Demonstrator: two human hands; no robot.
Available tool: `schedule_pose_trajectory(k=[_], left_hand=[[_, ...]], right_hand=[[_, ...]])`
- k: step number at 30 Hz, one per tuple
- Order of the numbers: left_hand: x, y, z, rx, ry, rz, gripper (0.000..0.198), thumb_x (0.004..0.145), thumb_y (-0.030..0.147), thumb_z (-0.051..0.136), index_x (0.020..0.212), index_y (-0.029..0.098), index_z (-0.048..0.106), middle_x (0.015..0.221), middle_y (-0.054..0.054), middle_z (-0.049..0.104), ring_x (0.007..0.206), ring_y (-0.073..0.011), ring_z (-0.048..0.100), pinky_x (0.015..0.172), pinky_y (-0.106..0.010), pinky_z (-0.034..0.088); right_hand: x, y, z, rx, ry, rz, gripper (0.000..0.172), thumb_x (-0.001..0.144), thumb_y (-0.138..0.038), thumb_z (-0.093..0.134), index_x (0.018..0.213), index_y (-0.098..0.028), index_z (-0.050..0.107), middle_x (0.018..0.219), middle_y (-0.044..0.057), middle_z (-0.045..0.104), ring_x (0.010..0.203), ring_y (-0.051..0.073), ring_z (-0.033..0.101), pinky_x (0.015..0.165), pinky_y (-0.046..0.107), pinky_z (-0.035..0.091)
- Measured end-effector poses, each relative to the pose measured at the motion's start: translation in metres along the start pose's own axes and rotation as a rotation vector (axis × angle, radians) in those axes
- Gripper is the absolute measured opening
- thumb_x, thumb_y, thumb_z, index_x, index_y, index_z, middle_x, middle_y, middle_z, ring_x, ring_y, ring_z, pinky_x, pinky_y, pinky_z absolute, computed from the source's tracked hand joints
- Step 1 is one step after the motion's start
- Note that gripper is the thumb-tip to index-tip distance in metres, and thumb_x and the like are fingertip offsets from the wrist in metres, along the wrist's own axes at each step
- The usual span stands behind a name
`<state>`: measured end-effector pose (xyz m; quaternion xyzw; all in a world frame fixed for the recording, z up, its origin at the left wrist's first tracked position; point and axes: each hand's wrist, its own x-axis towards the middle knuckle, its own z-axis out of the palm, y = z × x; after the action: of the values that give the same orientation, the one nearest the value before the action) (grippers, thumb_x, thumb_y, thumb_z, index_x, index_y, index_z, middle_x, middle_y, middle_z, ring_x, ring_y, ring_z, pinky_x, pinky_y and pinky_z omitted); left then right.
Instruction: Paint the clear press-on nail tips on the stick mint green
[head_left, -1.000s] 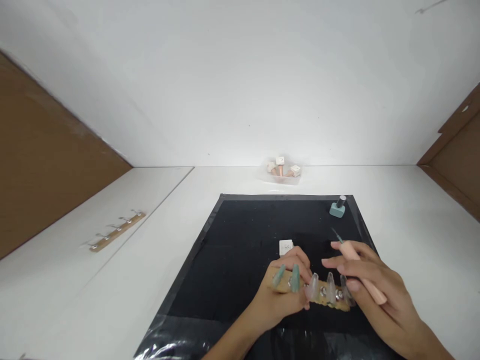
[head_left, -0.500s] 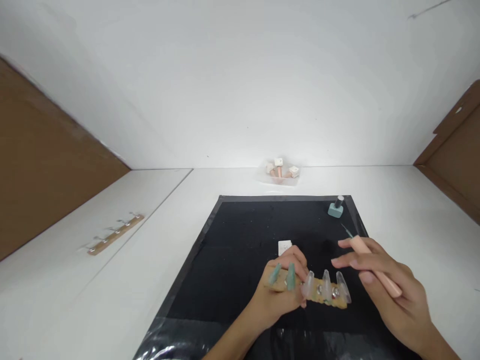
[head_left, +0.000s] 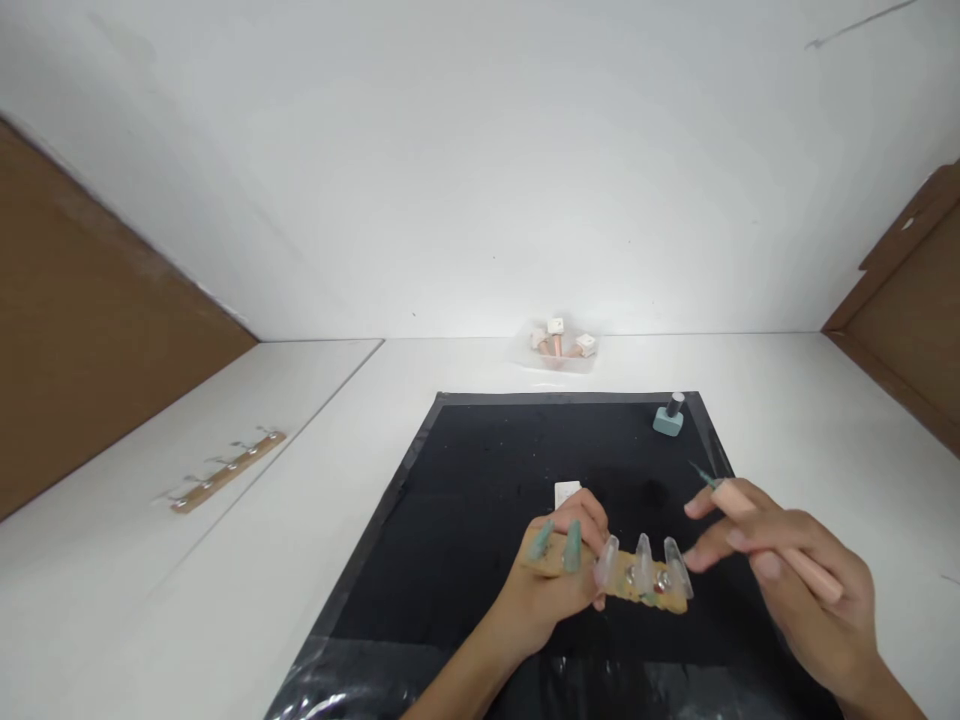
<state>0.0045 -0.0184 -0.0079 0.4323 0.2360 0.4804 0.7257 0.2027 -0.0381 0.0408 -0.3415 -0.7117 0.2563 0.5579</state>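
Note:
My left hand [head_left: 551, 590] grips a wooden nail display stand [head_left: 634, 590] by its middle, above the black mat. Two green-painted false nails [head_left: 572, 547] stand at its left end. Three clear false nails [head_left: 643, 563] stand on the right part. My right hand [head_left: 817, 580] holds a nail polish brush [head_left: 780, 545] by its peach handle, like a pen. Its bristles carry green polish and point up and left, apart from the nails. Right of the stand, a fingertip is close to the last clear nail. Behind my left hand is a white bottle [head_left: 567, 493], partly hidden.
A black mat [head_left: 465, 560] lies on the white table. At its far right corner stands a green polish bottle [head_left: 668, 420] with a grey cap. Farther back, a clear tray [head_left: 577, 363] holds several peach-handled bottles. Another stand with nails [head_left: 225, 475] lies at left.
My right hand has moved slightly right and down with the brush, and the bristles now tilt more to the left. The stand in my left hand has shifted slightly left and up.

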Motion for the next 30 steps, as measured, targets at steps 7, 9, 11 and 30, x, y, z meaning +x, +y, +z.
schedule_pose_trajectory(k=[7, 9, 11, 30], left_hand=[[0.0, 0.001, 0.0, -0.008, -0.019, -0.015, 0.021, 0.065, 0.027, 0.079, 0.062, 0.014, 0.063, 0.074, 0.001, 0.046, 0.051, -0.0029, 0.046, 0.038, -0.012, 0.04], [0.0, 0.001, 0.0, 0.006, -0.033, -0.02, 0.019, 0.064, 0.025, 0.079, 0.063, 0.014, 0.063, 0.074, 0.001, 0.047, 0.05, -0.0027, 0.046, 0.038, -0.012, 0.04], [0.001, 0.002, -0.001, 0.037, -0.036, -0.04, 0.019, 0.063, 0.023, 0.079, 0.063, 0.014, 0.063, 0.075, 0.001, 0.048, 0.05, -0.0028, 0.046, 0.039, -0.013, 0.041], [0.001, 0.001, 0.004, 0.151, -0.005, -0.138, 0.024, 0.057, 0.026, 0.08, 0.062, 0.013, 0.06, 0.074, 0.001, 0.047, 0.054, -0.0054, 0.046, 0.041, -0.016, 0.043]], right_hand=[[-0.001, 0.003, 0.003, 0.007, 0.064, 0.169, 0.015, 0.094, -0.028, 0.049, 0.091, -0.029, 0.064, 0.069, -0.001, 0.074, 0.082, 0.019, 0.067, 0.08, 0.034, 0.053], [0.0, 0.004, 0.005, -0.008, 0.126, 0.242, 0.013, 0.094, -0.03, 0.051, 0.095, -0.029, 0.064, 0.072, -0.001, 0.075, 0.082, 0.018, 0.068, 0.087, 0.036, 0.051], [0.001, 0.005, 0.006, 0.059, 0.127, 0.273, 0.017, 0.093, -0.033, 0.052, 0.105, -0.03, 0.064, 0.069, -0.001, 0.074, 0.079, 0.019, 0.069, 0.087, 0.038, 0.051], [0.004, 0.006, 0.009, 0.319, -0.005, 0.695, 0.035, 0.074, -0.055, 0.066, 0.068, -0.02, 0.064, 0.063, -0.001, 0.051, 0.056, 0.013, 0.048, 0.05, 0.023, 0.045]])
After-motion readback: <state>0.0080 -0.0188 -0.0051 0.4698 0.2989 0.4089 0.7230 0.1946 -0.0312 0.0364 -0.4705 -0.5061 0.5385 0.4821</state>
